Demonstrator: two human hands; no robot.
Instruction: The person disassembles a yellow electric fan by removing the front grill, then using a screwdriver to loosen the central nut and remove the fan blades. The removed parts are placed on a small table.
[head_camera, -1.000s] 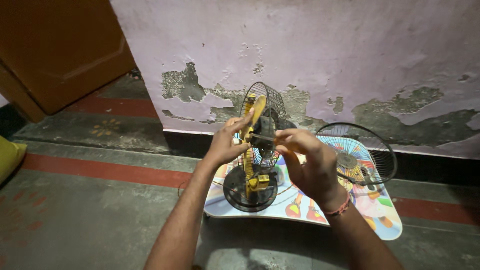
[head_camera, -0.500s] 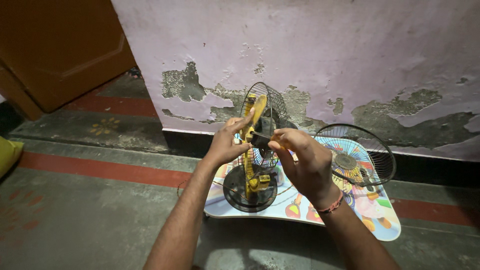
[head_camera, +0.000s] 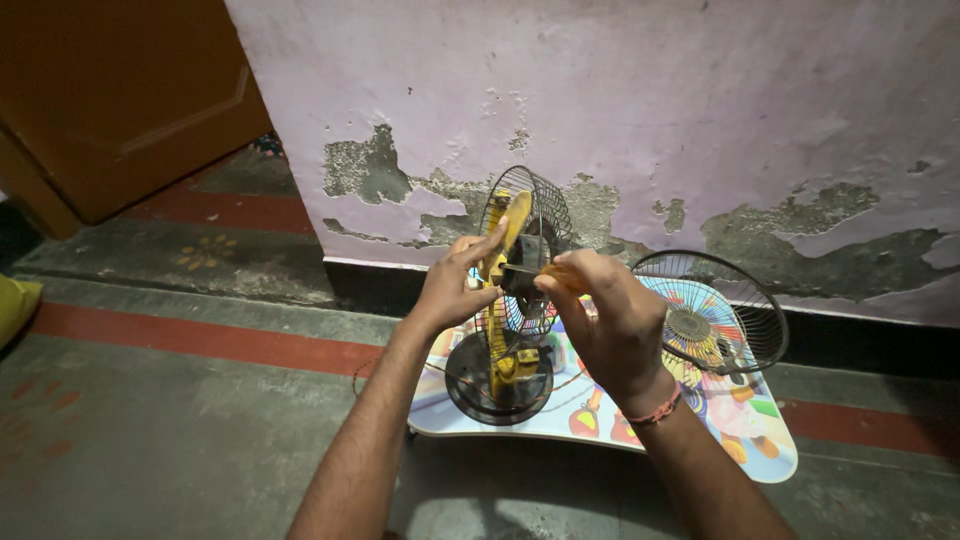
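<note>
Table fan (head_camera: 510, 330) — small, yellow, on a round dark base — stands upright on a colourful printed board (head_camera: 740, 445) beside the peeling wall (head_camera: 640, 110). Front grille (head_camera: 715, 315) is already off and leans beside it; rear guard and motor remain mounted. Left hand (head_camera: 455, 285) grips the fan head. Right hand (head_camera: 605, 320) closes around a thin tool at the hub — fingers curled tight.

A small yellow table fan (head_camera: 510, 300) stands upright on its round black base (head_camera: 497, 382), its front guard off and one yellow blade (head_camera: 516, 222) exposed before the dark wire rear cage (head_camera: 540, 215). The detached round wire guard (head_camera: 712, 312) leans just beside it, both resting on a low, colourfully printed table (head_camera: 600, 420).
</note>
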